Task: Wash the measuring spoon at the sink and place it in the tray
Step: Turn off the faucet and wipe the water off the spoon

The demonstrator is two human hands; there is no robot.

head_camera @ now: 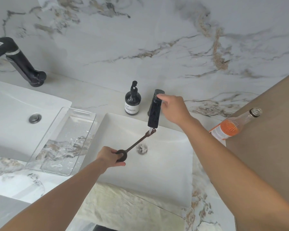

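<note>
A dark brown measuring spoon [137, 143] stretches over the white sink [170, 164]. My left hand [109, 157] grips its round end, while its far end sits under the water stream from the black faucet [154, 110]. My right hand [172, 107] rests on the top lever of that faucet, fingers laid over it. The clear plastic tray [63, 142] lies on the marble counter just left of the sink, wet and holding nothing.
A black soap pump bottle [132, 101] stands behind the sink, left of the faucet. A glass bottle with an orange label [230, 127] lies at the right by a brown wall. A second sink [15, 114] and black faucet [20, 62] are at the left.
</note>
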